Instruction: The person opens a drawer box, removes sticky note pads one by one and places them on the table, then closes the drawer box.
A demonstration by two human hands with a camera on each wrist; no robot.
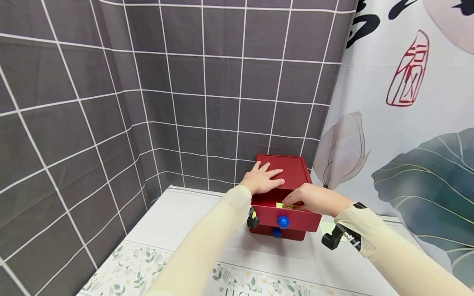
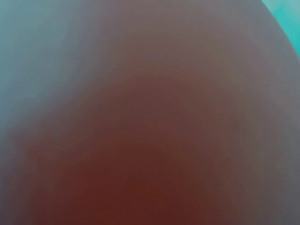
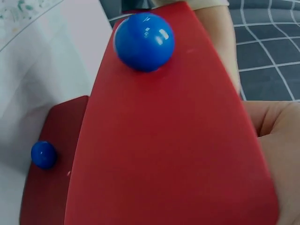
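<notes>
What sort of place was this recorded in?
Probably a staged indoor recording corner, judging by wavy dark grey fabric with a white grid, a white hanging cloth printed with leaves and a white table cover with a floral strip.

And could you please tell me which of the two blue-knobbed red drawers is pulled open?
The upper drawer: its front juts out and the right hand has its fingers inside, whereas the lower drawer sits farther back beneath it.

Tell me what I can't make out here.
Right hand, head view: whether it grips anything, hidden by the drawer front.
Yellow piece, head view: full shape, hidden by right hand and drawer front.
Lettering, head view: cut off by the bottom edge.
Left wrist view: too blurred to name anything.
</notes>
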